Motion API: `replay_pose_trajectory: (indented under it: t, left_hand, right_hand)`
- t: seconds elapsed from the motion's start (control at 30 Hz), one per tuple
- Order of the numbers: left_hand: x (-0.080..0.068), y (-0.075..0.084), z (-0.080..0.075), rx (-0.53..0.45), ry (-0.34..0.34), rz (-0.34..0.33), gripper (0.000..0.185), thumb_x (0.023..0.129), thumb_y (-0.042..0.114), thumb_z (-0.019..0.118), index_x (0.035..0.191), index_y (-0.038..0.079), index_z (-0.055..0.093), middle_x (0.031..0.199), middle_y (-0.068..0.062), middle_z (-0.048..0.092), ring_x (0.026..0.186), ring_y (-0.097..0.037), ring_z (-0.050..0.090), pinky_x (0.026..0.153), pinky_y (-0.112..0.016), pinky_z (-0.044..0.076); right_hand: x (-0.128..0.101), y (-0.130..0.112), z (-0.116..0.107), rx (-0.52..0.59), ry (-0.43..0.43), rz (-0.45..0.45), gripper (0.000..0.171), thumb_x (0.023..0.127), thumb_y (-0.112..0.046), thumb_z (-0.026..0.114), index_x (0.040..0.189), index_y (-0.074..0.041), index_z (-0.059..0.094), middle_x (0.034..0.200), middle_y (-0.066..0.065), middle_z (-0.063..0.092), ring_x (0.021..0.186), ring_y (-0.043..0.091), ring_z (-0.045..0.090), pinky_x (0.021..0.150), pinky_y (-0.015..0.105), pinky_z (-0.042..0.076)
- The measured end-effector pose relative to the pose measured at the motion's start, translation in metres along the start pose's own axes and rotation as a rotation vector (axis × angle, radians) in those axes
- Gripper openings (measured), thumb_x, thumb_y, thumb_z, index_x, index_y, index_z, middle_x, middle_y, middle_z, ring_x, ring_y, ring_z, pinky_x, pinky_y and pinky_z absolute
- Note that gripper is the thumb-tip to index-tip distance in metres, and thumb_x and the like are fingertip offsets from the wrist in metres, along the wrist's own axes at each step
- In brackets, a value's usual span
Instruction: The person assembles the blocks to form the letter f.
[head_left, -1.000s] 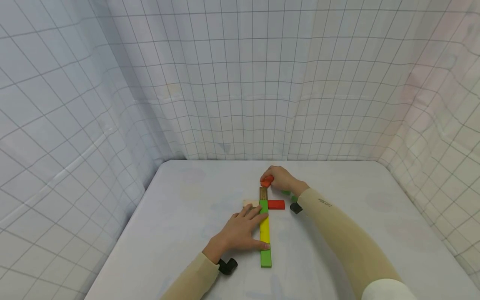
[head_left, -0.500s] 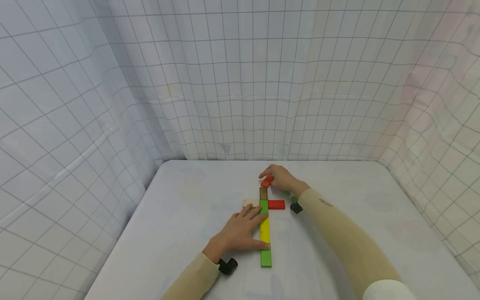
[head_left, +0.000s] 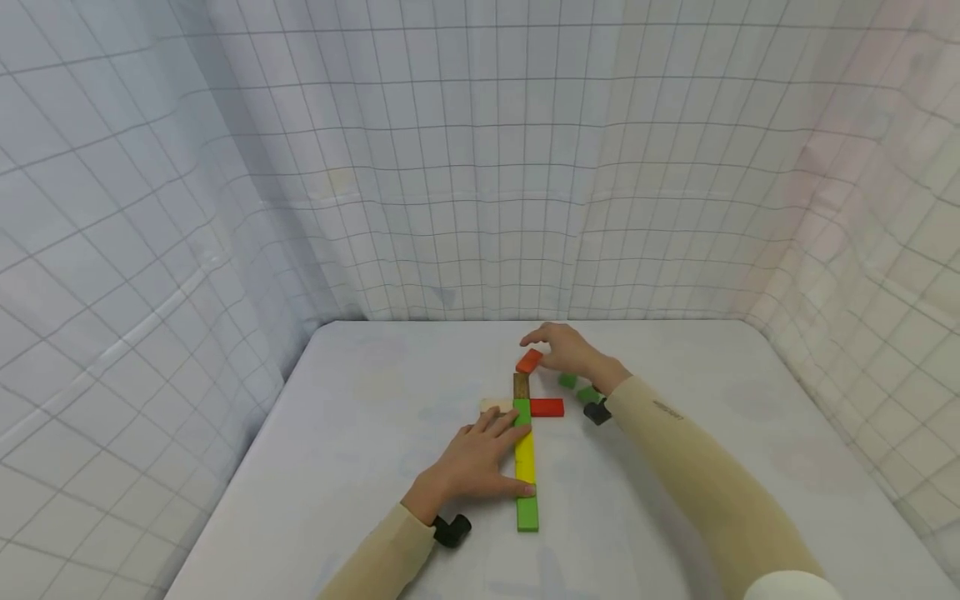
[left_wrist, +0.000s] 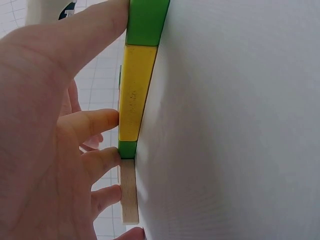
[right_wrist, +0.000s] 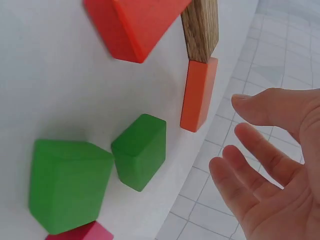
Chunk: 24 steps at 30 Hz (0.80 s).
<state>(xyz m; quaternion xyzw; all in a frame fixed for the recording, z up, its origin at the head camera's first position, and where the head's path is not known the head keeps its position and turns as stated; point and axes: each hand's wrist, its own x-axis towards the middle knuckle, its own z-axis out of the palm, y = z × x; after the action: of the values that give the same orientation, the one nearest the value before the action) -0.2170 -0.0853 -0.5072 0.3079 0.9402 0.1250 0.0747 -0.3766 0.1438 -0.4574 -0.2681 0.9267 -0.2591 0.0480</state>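
On the white desk point(head_left: 375, 433), a line of flat wooden blocks is running away from the person. The nearest one is a green block point(head_left: 527, 513), then a yellow block point(head_left: 524, 457), then another green block point(head_left: 522, 411), then a brown wooden block point(head_left: 521, 385). At the far end an orange block point(head_left: 528, 361) is lying a bit slanted, touching the end of the brown wooden block.

The right hand point(head_left: 564, 349) is hovering just beside the orange block, a little to its right. Its fingers point(right_wrist: 260, 180) are spread out and relaxed, and the wrist view is showing them holding nothing and not touching the orange block point(right_wrist: 198, 93).

The left hand point(head_left: 480, 460) is lying flat on the desk, next to the line. Its fingers point(left_wrist: 97, 122) are straight and pressing against the left side of the yellow block point(left_wrist: 134, 92), and the thumb is touching the near green block point(left_wrist: 145, 21).

A red block point(head_left: 547, 407) is sticking out to the right of the line, touching the far green block. A pale wooden block point(head_left: 493, 406) is sticking out to the left, right by the left fingertips. Two small green blocks point(head_left: 567, 381) are sitting near the right wrist, close together but apart from the line. A pink block point(right_wrist: 82, 234) is peeking in at the edge of the right wrist view, just beside the bigger small green one.
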Motion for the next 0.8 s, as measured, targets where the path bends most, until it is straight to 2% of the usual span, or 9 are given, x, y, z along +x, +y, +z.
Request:
replay_pose_trajectory:
  t: [0.13,0.3,0.57,0.8]
  left_hand:
    - [-0.001,0.0,-0.001,-0.002,0.001,-0.001,0.098,0.08,0.084,0.054,0.159,0.031,0.032,0.167,0.001,0.019,0.152,-0.031,0.012,0.108,-0.063,0.032]
    - [-0.001,0.001,-0.003,-0.006,0.0,-0.006,0.098,0.08,0.083,0.056,0.159,0.03,0.033,0.167,0.001,0.019,0.153,-0.031,0.012,0.108,-0.063,0.031]
    - [-0.002,0.002,-0.005,-0.012,-0.006,-0.015,0.098,0.08,0.083,0.057,0.159,0.031,0.033,0.167,0.002,0.018,0.153,-0.031,0.011,0.11,-0.062,0.03]
    - [-0.002,0.004,-0.004,-0.017,-0.006,-0.011,0.098,0.079,0.083,0.057,0.159,0.031,0.033,0.167,0.002,0.018,0.153,-0.031,0.011,0.11,-0.061,0.029]
  right_hand:
    - [-0.008,0.004,0.0,-0.011,0.009,0.017,0.045,0.089,-0.002,0.065,0.132,-0.015,0.068,0.132,0.011,0.061,0.121,0.034,0.055,0.098,0.048,0.048]
    - [-0.017,0.013,0.003,-0.031,0.031,0.054,0.041,0.09,-0.008,0.068,0.13,-0.016,0.069,0.123,0.01,0.063,0.112,0.031,0.057,0.093,0.047,0.049]
    - [-0.033,0.022,0.004,-0.03,0.043,0.096,0.035,0.092,-0.013,0.07,0.127,-0.015,0.07,0.122,0.011,0.064,0.11,0.031,0.057,0.091,0.047,0.05]
    - [-0.043,0.031,0.008,-0.049,0.038,0.123,0.035,0.089,-0.014,0.075,0.124,-0.016,0.072,0.118,0.008,0.066,0.104,0.027,0.058,0.088,0.044,0.051]
